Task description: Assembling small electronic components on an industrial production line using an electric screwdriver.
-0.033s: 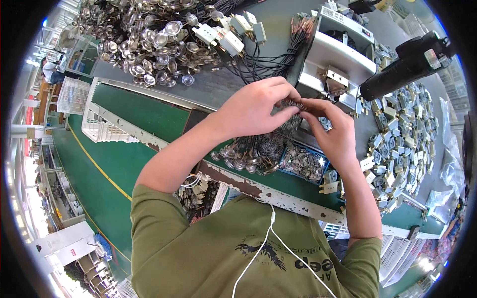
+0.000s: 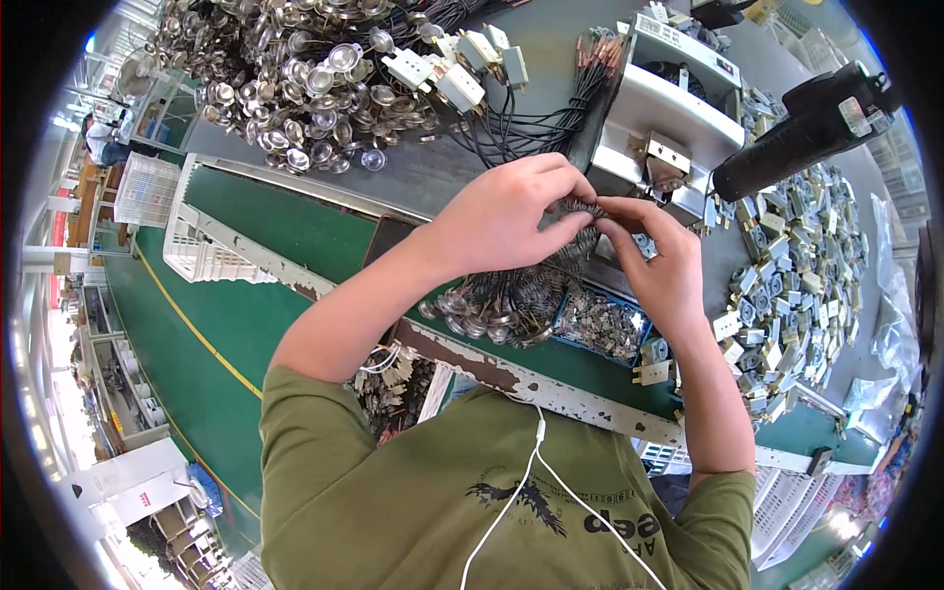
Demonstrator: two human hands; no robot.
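Note:
In front of my chest, my left hand (image 2: 516,211) and my right hand (image 2: 657,254) meet with thumbs and forefingers pinched together. Between their fingertips is a thin dark coil spring (image 2: 582,206); its ends are hidden by the fingers. Just below the hands lies a heap of similar springs (image 2: 539,293), with several round metal cups (image 2: 482,321) at its near left. A blue tray (image 2: 644,339) of small metal pieces sits beside that heap, below my right hand. Behind the hands stands a grey metal bench machine (image 2: 678,108) with a small metal block on its front.
A large pile of metal cups on wires (image 2: 305,98) covers the far left. Black cables with white-grey connectors (image 2: 457,87) lie beside it. Many grey-and-cream switch-like blocks (image 2: 777,285) spread across the right. A black cylindrical tool (image 2: 787,143) reaches in above them. The chipped bench edge (image 2: 551,393) runs before me.

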